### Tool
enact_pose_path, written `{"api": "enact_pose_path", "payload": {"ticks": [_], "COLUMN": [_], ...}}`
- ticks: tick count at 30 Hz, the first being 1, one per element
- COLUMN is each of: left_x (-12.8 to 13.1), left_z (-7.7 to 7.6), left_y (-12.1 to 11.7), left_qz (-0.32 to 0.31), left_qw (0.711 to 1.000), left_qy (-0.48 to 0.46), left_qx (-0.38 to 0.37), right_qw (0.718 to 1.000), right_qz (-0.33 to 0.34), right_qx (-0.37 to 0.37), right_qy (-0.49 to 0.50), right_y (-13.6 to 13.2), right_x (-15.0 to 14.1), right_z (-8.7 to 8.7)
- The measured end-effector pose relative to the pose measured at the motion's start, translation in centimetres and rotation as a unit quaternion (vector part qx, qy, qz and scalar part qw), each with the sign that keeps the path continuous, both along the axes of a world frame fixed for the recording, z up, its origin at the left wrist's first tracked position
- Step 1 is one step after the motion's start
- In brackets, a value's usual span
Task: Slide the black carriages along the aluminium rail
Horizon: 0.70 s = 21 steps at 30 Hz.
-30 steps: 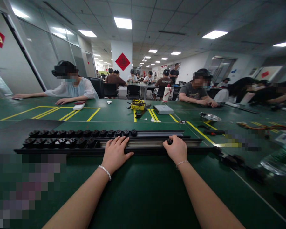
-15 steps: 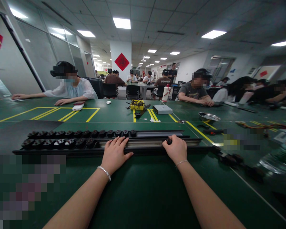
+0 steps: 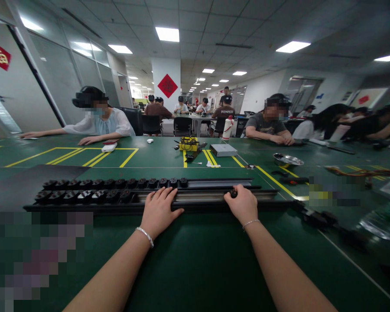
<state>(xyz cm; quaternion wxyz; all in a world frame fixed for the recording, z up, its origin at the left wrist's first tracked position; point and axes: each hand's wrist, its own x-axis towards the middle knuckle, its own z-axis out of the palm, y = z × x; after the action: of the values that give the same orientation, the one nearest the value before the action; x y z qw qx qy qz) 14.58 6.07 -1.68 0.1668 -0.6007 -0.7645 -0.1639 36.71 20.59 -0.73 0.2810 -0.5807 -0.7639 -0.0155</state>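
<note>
My left hand (image 3: 160, 211) lies over the near black track (image 3: 201, 197), its fingers spread across the rail and the thumb pointing right. Farther right on the same track, my right hand (image 3: 243, 203) pinches a small black round socket piece (image 3: 234, 193) between thumb and fingers. Whether that piece is seated in the rail I cannot tell. Several black socket modules (image 3: 99, 196) stand in a row on the near track, left of my left hand. Behind it runs a second black track (image 3: 219, 183), with more socket modules (image 3: 142, 183) along its left and middle parts.
Across the green table (image 3: 195, 264) are a yellow box with cables (image 3: 188, 144), a grey box (image 3: 223, 150) and a metal bowl (image 3: 287, 159). Dark parts (image 3: 321, 219) and a clear bottle (image 3: 381, 221) lie right. Two people (image 3: 99, 115) (image 3: 269, 123) sit opposite.
The whole view has shifted slightly, so things appear a little farther right. Both hands keep nearly the same places on the track, the right still pinching the socket piece.
</note>
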Motion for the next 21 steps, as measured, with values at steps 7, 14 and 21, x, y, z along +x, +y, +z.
{"api": "enact_pose_path", "payload": {"ticks": [7,14,21], "left_x": [0.03,-0.05,-0.02], "left_z": [0.03,-0.12,-0.08], "left_y": [-0.01,0.03,0.02], "left_qz": [-0.003,-0.006,-0.003], "left_qw": [1.0,1.0,1.0], "left_qy": [-0.003,-0.003,-0.003], "left_qx": [0.001,0.01,0.004], "right_qw": [1.0,1.0,1.0], "right_qz": [-0.002,-0.004,-0.005], "right_qx": [-0.012,-0.016,-0.014], "right_qy": [-0.007,-0.007,-0.008], "right_y": [0.08,0.17,0.15], "right_x": [0.07,0.07,0.04], "right_z": [0.08,0.03,0.08]}}
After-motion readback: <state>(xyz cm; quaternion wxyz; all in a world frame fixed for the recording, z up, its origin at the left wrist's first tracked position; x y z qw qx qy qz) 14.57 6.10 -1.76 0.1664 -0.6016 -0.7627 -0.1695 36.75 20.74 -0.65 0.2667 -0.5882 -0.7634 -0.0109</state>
